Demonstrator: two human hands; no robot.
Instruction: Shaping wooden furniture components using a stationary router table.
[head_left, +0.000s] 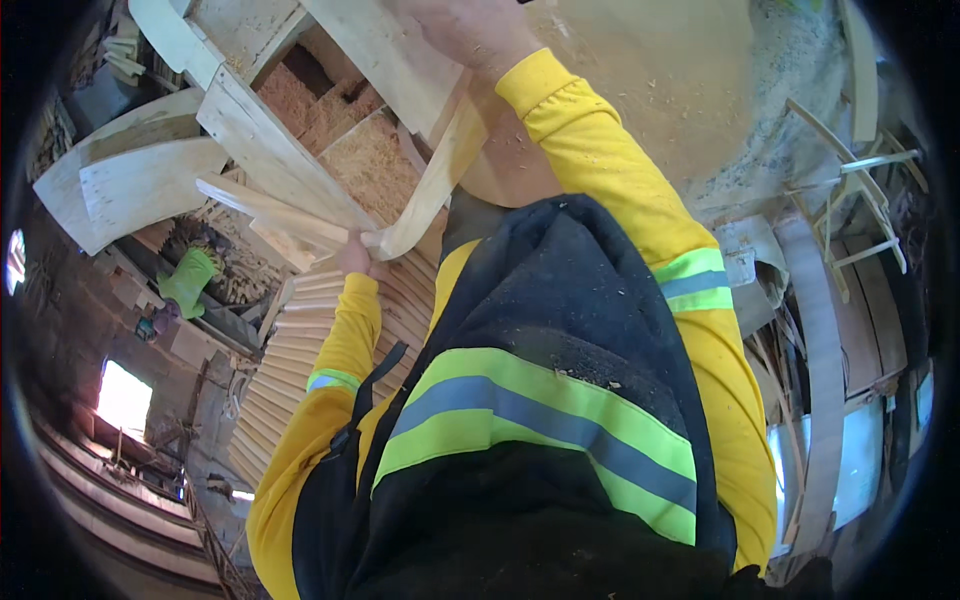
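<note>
My left hand is closed at the lower end of a curved pale wooden piece. The fingers are partly hidden behind that end. From there the piece bends up and to the right, toward a flat board. At the upper edge of the picture is my right hand, close to the board and the upper part of the curved piece. Its fingers run out of view, so their hold does not show. A narrow wooden strip lies just left of my left hand.
Sawdust fills a wooden box-like frame ahead. Several slats lie stacked beside my left arm. Wide curved wooden parts stand at far left, near a person in a lime shirt. A thin wooden frame stands at right.
</note>
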